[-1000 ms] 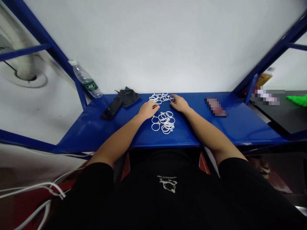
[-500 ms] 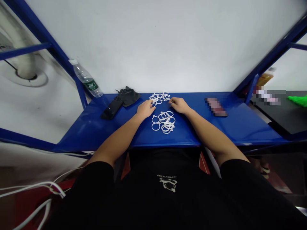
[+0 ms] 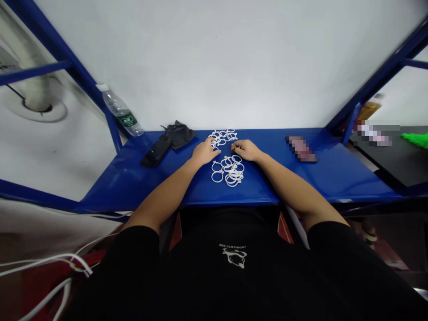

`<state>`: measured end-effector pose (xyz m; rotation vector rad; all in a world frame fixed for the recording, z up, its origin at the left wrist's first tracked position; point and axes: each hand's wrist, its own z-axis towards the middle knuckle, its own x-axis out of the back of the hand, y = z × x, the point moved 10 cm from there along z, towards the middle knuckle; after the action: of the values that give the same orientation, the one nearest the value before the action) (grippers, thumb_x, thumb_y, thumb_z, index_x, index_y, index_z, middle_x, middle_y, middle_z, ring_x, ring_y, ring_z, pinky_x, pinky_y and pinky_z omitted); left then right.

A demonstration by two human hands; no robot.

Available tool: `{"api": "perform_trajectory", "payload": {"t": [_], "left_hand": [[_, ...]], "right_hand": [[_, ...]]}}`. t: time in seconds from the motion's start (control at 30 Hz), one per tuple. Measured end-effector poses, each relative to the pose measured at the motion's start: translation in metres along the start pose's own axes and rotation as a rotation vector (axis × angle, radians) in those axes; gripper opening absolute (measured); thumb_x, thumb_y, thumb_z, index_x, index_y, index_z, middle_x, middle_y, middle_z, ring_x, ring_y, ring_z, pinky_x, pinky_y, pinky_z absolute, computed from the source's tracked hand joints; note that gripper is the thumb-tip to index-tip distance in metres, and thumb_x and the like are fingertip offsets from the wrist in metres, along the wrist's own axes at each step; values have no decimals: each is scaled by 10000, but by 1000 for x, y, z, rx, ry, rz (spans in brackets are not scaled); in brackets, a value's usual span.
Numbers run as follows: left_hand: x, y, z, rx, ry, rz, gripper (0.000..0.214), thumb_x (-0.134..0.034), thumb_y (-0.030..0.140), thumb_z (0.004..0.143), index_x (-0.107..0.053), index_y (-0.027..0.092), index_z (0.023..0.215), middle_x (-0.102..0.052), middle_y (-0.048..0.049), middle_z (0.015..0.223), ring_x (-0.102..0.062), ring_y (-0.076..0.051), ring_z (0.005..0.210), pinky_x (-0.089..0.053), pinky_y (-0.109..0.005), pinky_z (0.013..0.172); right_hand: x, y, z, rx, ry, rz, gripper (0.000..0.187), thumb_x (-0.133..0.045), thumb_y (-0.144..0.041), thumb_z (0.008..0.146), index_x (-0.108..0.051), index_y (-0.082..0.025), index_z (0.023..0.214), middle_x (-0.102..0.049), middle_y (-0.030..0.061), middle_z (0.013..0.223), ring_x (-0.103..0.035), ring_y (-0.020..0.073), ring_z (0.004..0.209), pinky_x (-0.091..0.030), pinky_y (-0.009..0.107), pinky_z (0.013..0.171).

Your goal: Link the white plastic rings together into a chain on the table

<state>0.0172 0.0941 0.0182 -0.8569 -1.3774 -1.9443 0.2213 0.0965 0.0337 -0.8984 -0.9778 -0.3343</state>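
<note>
Two loose groups of white plastic rings with small eyelets lie on the blue tabletop. My left hand reaches the left side of the far group, its thumb stretched apart from the fingers, with the fingertips at a ring's edge. To the right, my right hand is low over the table between the groups, fingers curled inward. Whatever its fingertips may hold is too small to make out. The near group of rings lies below both hands, partly overlapping in a heap.
A black phone and a crumpled black bag lie left of my hands. Behind them a clear bottle leans against the blue frame. On the right rests a blurred-out phone-like object. A white wall bounds the table's back.
My right hand has shifted left and slightly nearer, away from the far group's right end. My left thumb has stretched further right. The rings look much the same.
</note>
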Motion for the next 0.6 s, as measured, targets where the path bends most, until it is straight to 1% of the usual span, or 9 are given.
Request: {"api": "perform_trajectory", "payload": {"t": [0.1,0.23,0.33,0.4,0.47,0.53,0.6], "left_hand": [[3,2,0,10,-6,29,636,-936,414,921,-695,214,1475,-821,-41,897,-805,-303,1001,-569,-404,930],[5,7,-2,79,-72,106,639,-881,468,981,-687,217,1536,-854,-63,1017,-801,-330,1137,-549,-453,1079],[6,10,-4,101,-98,158,566,-812,424,1028,-709,224,1548,-865,-77,1134,-791,-334,1207,-528,-455,1129],[8,11,-4,98,-91,187,470,-741,353,1059,-748,243,1516,-869,-82,1209,-782,-335,1245,-516,-456,1153],[9,11,-4,83,-61,187,388,-666,296,1085,-797,267,1449,-869,-80,1284,-773,-334,1280,-504,-462,1179],[11,12,-4,61,-21,149,342,-635,260,1087,-839,283,1360,-872,-67,1311,-774,-325,1279,-509,-456,1185],[14,12,-3,50,26,83,301,-661,243,1065,-863,282,1284,-884,-55,1255,-792,-307,1209,-540,-429,1146]], "right_hand": [[-1,-5,1,42,-19,-23,275,-561,-231,934,-833,-192,923,-873,83,1011,-777,245,933,-527,325,880],[-3,-13,2,97,-39,-85,275,-532,-218,925,-783,-196,813,-850,94,936,-757,244,892,-508,334,864],[-5,-16,1,101,-57,-121,257,-522,-184,906,-753,-210,796,-828,75,886,-737,236,862,-486,333,828],[-7,-18,-1,95,-58,-131,252,-524,-162,897,-767,-214,855,-832,68,919,-735,237,875,-485,335,829],[-6,-18,-2,83,-33,-125,291,-539,-149,889,-797,-206,1011,-845,72,988,-737,241,881,-497,341,835],[-3,-17,-4,72,0,-90,411,-565,-146,878,-788,-190,1220,-859,83,1054,-748,246,894,-518,345,838],[-3,-19,-5,91,11,-40,505,-591,-148,854,-765,-178,1328,-871,92,1108,-767,248,928,-541,345,850]]}}
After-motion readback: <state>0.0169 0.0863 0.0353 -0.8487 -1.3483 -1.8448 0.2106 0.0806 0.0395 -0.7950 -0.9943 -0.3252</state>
